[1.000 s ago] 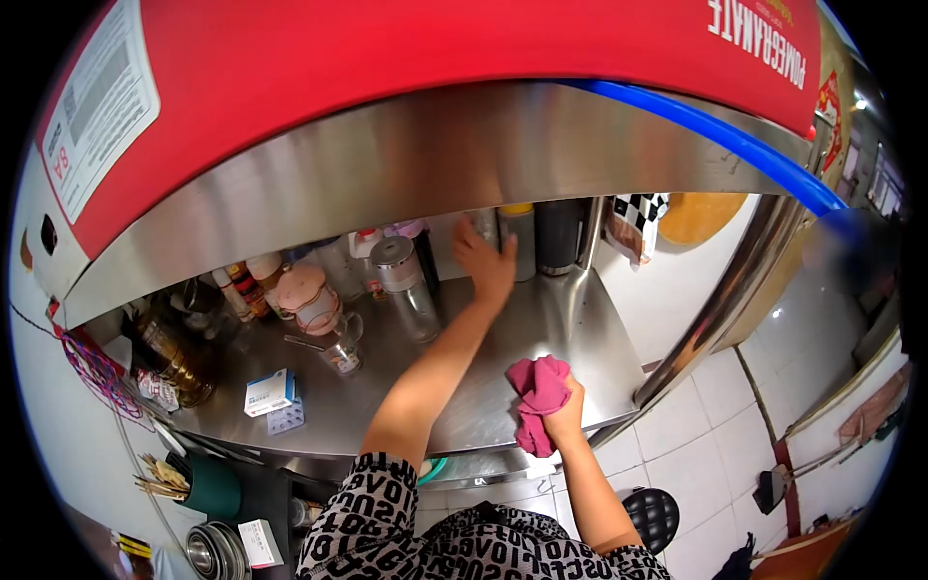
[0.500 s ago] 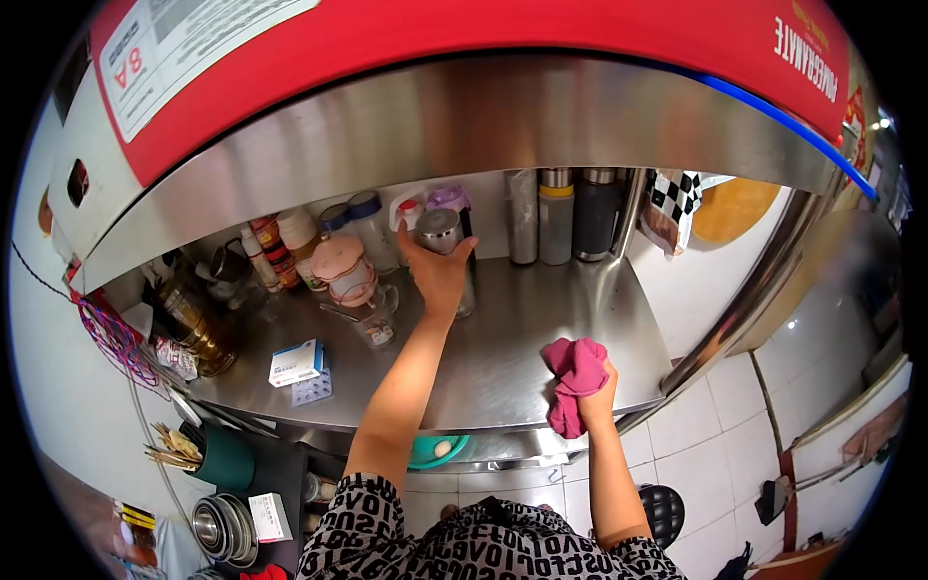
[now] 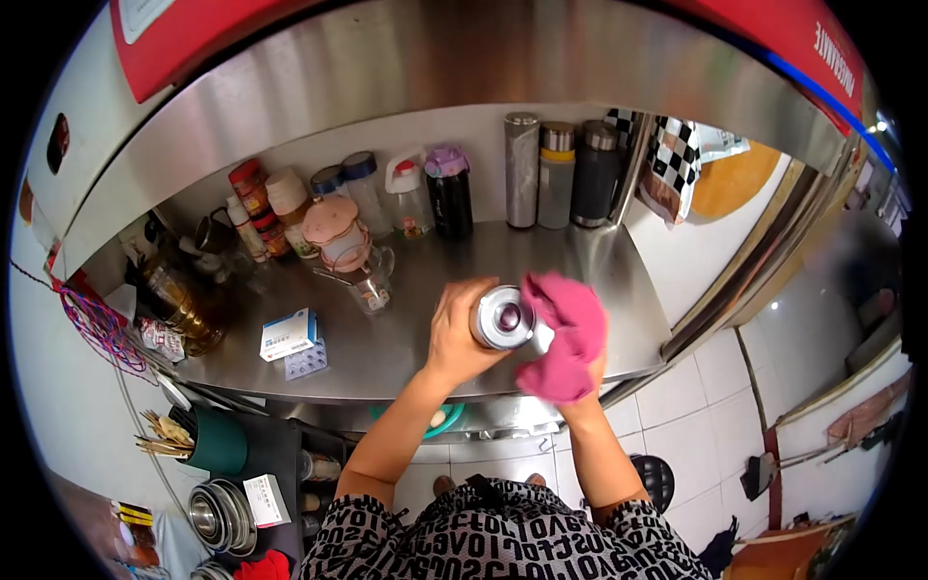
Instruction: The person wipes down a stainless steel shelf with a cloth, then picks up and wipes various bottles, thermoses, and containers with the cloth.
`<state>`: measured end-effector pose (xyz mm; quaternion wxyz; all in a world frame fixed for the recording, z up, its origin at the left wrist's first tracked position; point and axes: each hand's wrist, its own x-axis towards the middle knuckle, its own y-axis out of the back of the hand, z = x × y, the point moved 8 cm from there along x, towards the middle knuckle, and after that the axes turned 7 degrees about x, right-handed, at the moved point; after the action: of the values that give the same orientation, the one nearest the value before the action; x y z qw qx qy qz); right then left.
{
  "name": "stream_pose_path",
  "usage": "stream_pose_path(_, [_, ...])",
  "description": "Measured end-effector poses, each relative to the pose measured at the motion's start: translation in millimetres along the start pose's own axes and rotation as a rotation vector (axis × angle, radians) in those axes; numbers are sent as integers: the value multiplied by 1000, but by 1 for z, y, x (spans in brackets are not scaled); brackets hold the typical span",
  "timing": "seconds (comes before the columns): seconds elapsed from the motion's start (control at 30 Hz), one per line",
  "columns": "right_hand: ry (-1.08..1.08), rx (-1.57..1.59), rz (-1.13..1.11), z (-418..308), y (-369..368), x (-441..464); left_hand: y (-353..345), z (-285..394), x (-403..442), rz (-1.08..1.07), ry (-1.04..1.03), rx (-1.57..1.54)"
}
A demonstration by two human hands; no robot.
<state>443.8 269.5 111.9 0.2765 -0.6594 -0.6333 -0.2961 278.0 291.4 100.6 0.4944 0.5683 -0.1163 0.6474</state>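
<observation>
My left hand (image 3: 458,334) is wrapped round a bottle and holds it above the steel counter (image 3: 406,348). The bottle's round silver end (image 3: 497,321), with a dark centre, faces up towards me; most of its body is hidden below. Bunched in my right hand (image 3: 588,396) is a pink cloth (image 3: 568,333), pressed against the bottle's right side. That cloth covers most of the right fingers. Behind my hands stand a black bottle with a purple lid (image 3: 449,193) and a clear jug with a red and white top (image 3: 408,198).
Along the back wall are a silver flask (image 3: 521,174), a yellow-banded bottle (image 3: 556,184) and a dark flask (image 3: 595,184). To the left stand a pink-lidded jar (image 3: 338,237), a glass mug (image 3: 371,290), a medicine box (image 3: 288,333) and a blister pack (image 3: 307,360). A steel overhang (image 3: 464,68) hangs above.
My left hand has brought the bottle from the back of the counter towards me. My right hand has moved up and left, bringing the cloth against it. The view has shifted slightly.
</observation>
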Motion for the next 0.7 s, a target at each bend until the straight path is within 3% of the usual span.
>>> stream_pose_path(0.03, [14,-106,-72,-14,-13,4,-1,7,-5,17,-20,-30])
stream_pose_path(0.07, [36,-207,-142,-27,-26,7,-21,-26,-34,-20,281,-413])
stream_pose_path(0.1, [130,-447,-246,-48,-44,15,-24,-26,-38,-74,362,-501])
stream_pose_path(0.17, [91,-333,-288,-38,-46,17,-30,-26,-49,-166,539,-665])
stream_pose_path(0.23, [57,-210,-330,-29,-49,20,4,4,-34,-228,-17,-61])
stream_pose_path(0.27, [-136,-89,-254,-12,-40,23,19,21,-32,-96,-167,115])
stream_pose_path(0.3, [-331,30,-180,4,-36,20,22,29,-31,-97,-157,118])
stream_pose_path(0.37, [-463,373,-44,27,-38,15,33,36,-27,3,-115,108])
stream_pose_path(0.43, [-674,730,82,46,-46,3,43,33,-23,39,-73,-135])
stream_pose_path(0.47, [-710,783,67,49,-59,-11,44,28,-23,92,54,-327])
stream_pose_path(0.5, [-548,567,-33,56,-63,-27,42,25,-26,148,183,-519])
stream_pose_path(0.57, [-227,261,-151,52,-73,-51,48,14,-32,70,385,-570])
stream_pose_path(0.63, [-223,265,-221,39,-80,-58,60,8,-28,138,414,-710])
stream_pose_path(0.67, [-265,314,-347,61,-86,-74,57,1,-33,177,581,-944])
stream_pose_path(0.7, [-270,317,-345,66,-79,-75,63,-5,-31,200,570,-901])
